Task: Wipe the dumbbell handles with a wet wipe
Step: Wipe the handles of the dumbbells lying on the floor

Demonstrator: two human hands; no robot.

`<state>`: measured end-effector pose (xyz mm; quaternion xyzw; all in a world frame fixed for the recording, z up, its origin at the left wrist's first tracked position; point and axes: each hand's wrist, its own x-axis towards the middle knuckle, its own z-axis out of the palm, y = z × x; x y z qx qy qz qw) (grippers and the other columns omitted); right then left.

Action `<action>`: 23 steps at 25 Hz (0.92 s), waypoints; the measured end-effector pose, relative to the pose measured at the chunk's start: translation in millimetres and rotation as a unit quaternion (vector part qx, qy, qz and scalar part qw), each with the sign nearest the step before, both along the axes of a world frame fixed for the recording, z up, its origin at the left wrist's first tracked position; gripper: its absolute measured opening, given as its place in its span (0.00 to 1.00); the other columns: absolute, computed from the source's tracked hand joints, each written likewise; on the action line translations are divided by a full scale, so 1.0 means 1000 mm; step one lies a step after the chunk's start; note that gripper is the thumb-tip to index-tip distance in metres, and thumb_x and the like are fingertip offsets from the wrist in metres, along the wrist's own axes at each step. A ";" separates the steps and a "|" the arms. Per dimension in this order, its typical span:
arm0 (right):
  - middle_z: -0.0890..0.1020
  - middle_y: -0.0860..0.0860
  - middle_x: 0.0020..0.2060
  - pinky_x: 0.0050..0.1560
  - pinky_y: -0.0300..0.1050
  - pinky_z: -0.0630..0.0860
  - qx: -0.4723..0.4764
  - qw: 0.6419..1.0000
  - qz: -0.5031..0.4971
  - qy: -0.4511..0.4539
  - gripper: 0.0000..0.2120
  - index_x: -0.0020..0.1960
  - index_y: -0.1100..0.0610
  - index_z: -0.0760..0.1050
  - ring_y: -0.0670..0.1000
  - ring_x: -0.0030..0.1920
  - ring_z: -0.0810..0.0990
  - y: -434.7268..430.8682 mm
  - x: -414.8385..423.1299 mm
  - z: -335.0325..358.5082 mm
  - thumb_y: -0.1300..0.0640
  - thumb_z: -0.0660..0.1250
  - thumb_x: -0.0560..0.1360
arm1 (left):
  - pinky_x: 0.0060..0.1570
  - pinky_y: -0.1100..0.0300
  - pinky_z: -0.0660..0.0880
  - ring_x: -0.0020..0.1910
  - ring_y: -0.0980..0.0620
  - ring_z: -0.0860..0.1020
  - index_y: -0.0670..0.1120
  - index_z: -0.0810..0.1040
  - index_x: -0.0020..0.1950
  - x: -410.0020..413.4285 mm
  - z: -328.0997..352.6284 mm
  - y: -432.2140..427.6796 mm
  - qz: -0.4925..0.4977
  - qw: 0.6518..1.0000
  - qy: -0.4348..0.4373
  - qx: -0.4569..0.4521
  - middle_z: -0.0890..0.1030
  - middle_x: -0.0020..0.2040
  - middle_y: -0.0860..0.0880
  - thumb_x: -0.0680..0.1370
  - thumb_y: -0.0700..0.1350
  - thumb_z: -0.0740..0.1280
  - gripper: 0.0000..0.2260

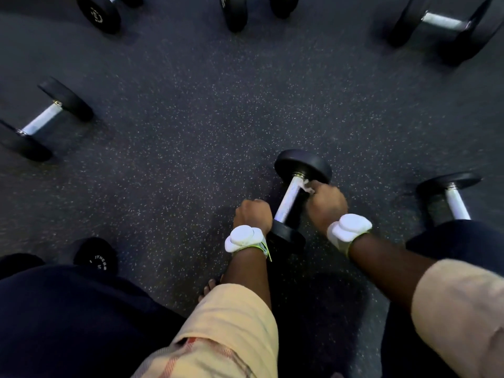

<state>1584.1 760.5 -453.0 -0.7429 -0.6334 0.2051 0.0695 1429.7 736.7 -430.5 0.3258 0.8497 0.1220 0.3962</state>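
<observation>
Dumbbell handle [289, 199] under work is a bright, smooth-looking metal bar between two black round heads. It lies on the floor [191, 132] near its lower edge, a little right of the middle, and points away from the person.

Nearest is the left hand [252, 214], knuckles up and fingers curled under, just beside the near head [286, 237]. It probably steadies this head, but what the fingers grasp I cannot tell. The right hand [326, 203] is clenched round a crumpled white wet wipe [306, 186] and presses it on the far part of the bar, close under the far head [302, 165].

So I judge the wiping of this handle is in progress, at its far end. The next move calls for drawing the wipe down the bar towards the near head, and round it, while the other hand stops the round heads from rolling.

The floor is dark rubber with pale specks, matt and grainy. Further out lie other dumbbells of the same kind, one at the right edge [452, 199], one at the left edge [46, 118] and more along the far edge [441, 21].
</observation>
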 end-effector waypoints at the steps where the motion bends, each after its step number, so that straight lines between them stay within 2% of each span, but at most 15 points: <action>1: 0.82 0.60 0.53 0.50 0.52 0.75 -0.019 0.989 -0.123 0.076 0.17 0.60 0.51 0.78 0.65 0.53 0.79 -0.002 -0.005 -0.003 0.60 0.60 0.74 | 0.59 0.51 0.70 0.61 0.35 0.75 0.36 0.78 0.59 0.001 -0.001 0.001 0.007 1.000 -0.001 -0.002 0.77 0.63 0.36 0.81 0.47 0.55 0.19; 3: 0.82 0.61 0.55 0.55 0.50 0.74 -0.047 0.938 -0.292 0.182 0.14 0.59 0.53 0.80 0.65 0.56 0.78 0.001 -0.019 -0.004 0.58 0.61 0.76 | 0.58 0.51 0.70 0.60 0.35 0.75 0.36 0.78 0.58 0.003 0.000 0.001 0.004 1.000 -0.008 -0.003 0.77 0.62 0.36 0.81 0.48 0.55 0.19; 6: 0.81 0.61 0.58 0.58 0.48 0.72 -0.064 0.885 -0.389 0.248 0.15 0.60 0.60 0.79 0.63 0.60 0.78 0.015 -0.046 0.004 0.55 0.60 0.79 | 0.57 0.51 0.70 0.60 0.35 0.75 0.37 0.78 0.59 0.004 -0.001 0.000 0.003 1.000 -0.002 -0.003 0.77 0.62 0.36 0.80 0.48 0.55 0.19; 7: 0.81 0.61 0.58 0.59 0.48 0.72 -0.067 0.883 -0.391 0.252 0.16 0.60 0.62 0.78 0.63 0.60 0.78 0.018 -0.054 0.007 0.55 0.60 0.79 | 0.57 0.51 0.70 0.60 0.35 0.75 0.36 0.78 0.59 0.003 -0.002 0.000 0.004 1.000 -0.001 -0.001 0.77 0.62 0.36 0.80 0.48 0.55 0.19; 12: 0.81 0.61 0.57 0.56 0.47 0.74 -0.083 0.916 -0.342 0.192 0.14 0.60 0.65 0.77 0.61 0.60 0.78 0.030 -0.073 0.012 0.60 0.63 0.77 | 0.60 0.47 0.70 0.61 0.33 0.75 0.33 0.78 0.58 0.005 -0.003 0.001 -0.036 0.999 0.019 0.019 0.77 0.61 0.33 0.81 0.44 0.55 0.18; 15: 0.81 0.62 0.57 0.57 0.48 0.74 -0.100 0.912 -0.346 0.196 0.15 0.59 0.66 0.78 0.62 0.60 0.78 0.033 -0.063 0.008 0.59 0.64 0.76 | 0.59 0.49 0.70 0.61 0.34 0.75 0.35 0.78 0.57 0.005 -0.006 0.001 -0.011 0.999 0.024 0.020 0.78 0.61 0.34 0.81 0.47 0.54 0.19; 19: 0.81 0.63 0.56 0.55 0.49 0.75 -0.047 0.919 -0.345 0.185 0.13 0.58 0.64 0.78 0.63 0.58 0.79 0.027 -0.071 0.009 0.61 0.63 0.75 | 0.59 0.49 0.70 0.61 0.34 0.75 0.34 0.78 0.57 0.003 -0.007 0.003 -0.014 0.999 0.018 0.023 0.78 0.61 0.34 0.81 0.46 0.54 0.19; 23: 0.81 0.61 0.58 0.57 0.47 0.74 -0.071 0.909 -0.365 0.186 0.15 0.60 0.65 0.77 0.61 0.60 0.78 0.036 -0.072 0.014 0.58 0.64 0.77 | 0.59 0.48 0.70 0.61 0.34 0.75 0.34 0.78 0.57 0.005 -0.005 0.001 -0.034 0.999 0.026 0.030 0.77 0.61 0.34 0.82 0.44 0.54 0.18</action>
